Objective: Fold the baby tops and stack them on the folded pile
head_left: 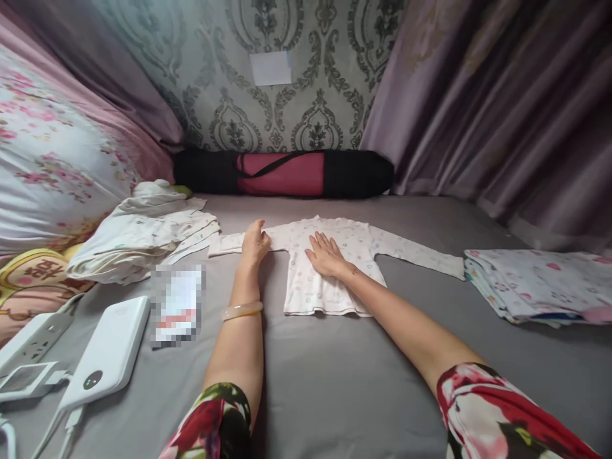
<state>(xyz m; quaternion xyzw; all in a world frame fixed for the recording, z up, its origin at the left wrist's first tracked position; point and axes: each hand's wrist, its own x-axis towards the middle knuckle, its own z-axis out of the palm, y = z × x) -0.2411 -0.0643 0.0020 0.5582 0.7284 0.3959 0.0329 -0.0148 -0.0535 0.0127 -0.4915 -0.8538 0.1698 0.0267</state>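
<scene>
Across the grey sheet (329,389), one small pale shirt (297,290) lies flat in the middle, printed with little figures, its two long sleeves stretched out to either side. Two bare hands are on it. The right hand (326,254) rests palm down on the chest, its fingers straight out and only narrowly parted. The left hand (257,243) is over the sleeve on its own side, fingers bent; from where I stand I can't tell whether they pinch the cloth or just press it. One pale bangle (243,310) circles the left forearm, and two floral cuffs (497,408) cover the arms higher up.

To the right I count one folded stack of printed cloth (540,274), with the tip of the shirt's sleeve right at its edge. To the left sits one loose heap of whitish cloth (138,233), near the other sleeve. Closer in are one packet (176,306), too blurred to read, one white power bank (109,350) and one white power strip (38,338). Behind those are one big flowered pillow (57,127) and one yellow cushion (36,274). Along the wall lies one long black-and-red bag (291,175), between two mauve curtains (478,95), with one sheet of paper (271,68) on the patterned wallpaper (318,121) above.
</scene>
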